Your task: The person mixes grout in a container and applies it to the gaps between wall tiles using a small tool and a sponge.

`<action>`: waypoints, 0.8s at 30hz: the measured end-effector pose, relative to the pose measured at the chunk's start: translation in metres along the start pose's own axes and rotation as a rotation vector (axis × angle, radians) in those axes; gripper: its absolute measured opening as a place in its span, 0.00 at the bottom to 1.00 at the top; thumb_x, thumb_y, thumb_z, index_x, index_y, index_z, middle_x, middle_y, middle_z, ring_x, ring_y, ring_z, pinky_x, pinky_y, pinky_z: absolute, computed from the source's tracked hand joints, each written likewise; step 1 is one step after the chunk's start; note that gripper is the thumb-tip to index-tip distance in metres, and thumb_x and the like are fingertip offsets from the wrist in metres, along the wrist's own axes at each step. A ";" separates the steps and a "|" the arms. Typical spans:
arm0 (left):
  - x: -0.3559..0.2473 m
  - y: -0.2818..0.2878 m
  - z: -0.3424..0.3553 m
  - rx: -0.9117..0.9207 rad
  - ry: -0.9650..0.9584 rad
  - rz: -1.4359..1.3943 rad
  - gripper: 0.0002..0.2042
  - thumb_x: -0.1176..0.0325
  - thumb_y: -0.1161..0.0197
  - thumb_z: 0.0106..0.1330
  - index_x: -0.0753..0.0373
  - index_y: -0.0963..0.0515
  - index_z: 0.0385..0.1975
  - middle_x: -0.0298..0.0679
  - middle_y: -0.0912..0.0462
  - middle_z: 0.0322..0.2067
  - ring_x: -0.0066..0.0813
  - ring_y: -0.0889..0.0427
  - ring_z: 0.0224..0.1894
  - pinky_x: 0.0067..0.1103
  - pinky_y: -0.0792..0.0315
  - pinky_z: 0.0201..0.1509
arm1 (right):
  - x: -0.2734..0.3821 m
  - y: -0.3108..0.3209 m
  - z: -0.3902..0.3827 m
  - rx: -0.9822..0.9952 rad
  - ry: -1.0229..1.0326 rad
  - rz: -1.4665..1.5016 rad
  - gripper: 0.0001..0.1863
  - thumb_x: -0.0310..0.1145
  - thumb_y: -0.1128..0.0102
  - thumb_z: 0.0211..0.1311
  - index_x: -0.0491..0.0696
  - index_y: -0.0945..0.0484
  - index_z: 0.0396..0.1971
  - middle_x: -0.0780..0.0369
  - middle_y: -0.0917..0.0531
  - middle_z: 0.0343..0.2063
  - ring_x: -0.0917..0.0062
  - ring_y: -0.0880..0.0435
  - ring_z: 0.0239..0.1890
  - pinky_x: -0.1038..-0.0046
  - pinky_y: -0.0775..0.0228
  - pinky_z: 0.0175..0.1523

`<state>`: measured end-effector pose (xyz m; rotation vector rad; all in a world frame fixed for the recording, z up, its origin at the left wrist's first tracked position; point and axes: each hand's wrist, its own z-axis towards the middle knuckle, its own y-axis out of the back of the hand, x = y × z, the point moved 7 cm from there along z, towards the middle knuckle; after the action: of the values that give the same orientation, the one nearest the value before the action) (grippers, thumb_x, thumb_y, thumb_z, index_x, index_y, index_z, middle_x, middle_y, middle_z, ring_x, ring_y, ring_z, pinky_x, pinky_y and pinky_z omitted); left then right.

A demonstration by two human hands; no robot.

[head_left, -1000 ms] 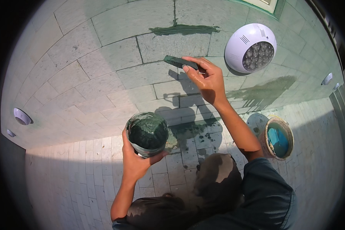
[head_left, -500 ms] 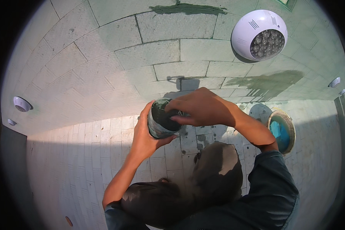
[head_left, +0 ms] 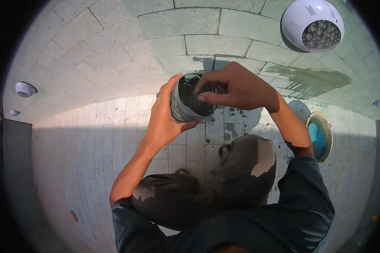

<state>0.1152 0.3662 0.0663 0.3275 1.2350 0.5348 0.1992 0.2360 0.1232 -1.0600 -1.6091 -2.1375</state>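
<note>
Upper centre: left hand (head_left: 164,116) clamps the container (head_left: 179,107); right hand (head_left: 238,89) is at its mouth, grip indeterminable.

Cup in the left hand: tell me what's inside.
Dark green paste shows inside the cup; the right hand covers part of it, so what lies beneath cannot be seen.

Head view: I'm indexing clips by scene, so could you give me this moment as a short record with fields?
Left hand: wrapped around the side of the container
Right hand: thumb and fingers at the container's mouth; anything gripped is hidden
Contents: dark, greenish
Wall: pale tiles, with a dark patch toward the right
Large fixture: round, white, mounted on the wall, upper right
Bucket: on the tiled floor at right, blue inside
Floor marks: dark spots beyond the person's knees
</note>
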 end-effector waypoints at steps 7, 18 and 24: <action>0.008 0.013 -0.001 -0.112 0.042 -0.085 0.53 0.63 0.16 0.39 0.62 0.45 0.67 0.51 0.31 0.59 0.46 0.28 0.61 0.36 0.31 0.63 | -0.019 0.025 -0.011 -0.250 -0.266 0.575 0.16 0.39 0.37 0.63 0.45 0.19 0.45 0.67 0.17 0.25 0.91 0.30 0.20 0.86 0.43 0.23; 0.003 0.021 0.000 -0.116 0.052 -0.235 0.54 0.65 0.17 0.41 0.64 0.48 0.68 0.50 0.26 0.56 0.43 0.25 0.60 0.34 0.31 0.63 | -0.031 0.051 -0.001 -0.558 -0.076 1.018 0.23 0.30 0.39 0.65 0.41 0.28 0.59 0.58 0.17 0.36 0.86 0.23 0.29 0.87 0.37 0.26; -0.003 0.029 -0.002 -0.119 0.031 -0.272 0.53 0.67 0.18 0.41 0.66 0.47 0.67 0.49 0.26 0.56 0.40 0.25 0.59 0.33 0.30 0.63 | -0.031 0.103 0.014 -0.799 0.111 1.043 0.23 0.24 0.39 0.63 0.35 0.31 0.58 0.57 0.19 0.37 0.76 0.17 0.43 0.78 0.23 0.54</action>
<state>0.1070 0.3883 0.0830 0.0488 1.2478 0.3773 0.2874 0.2063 0.1778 -1.4682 0.0486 -1.9210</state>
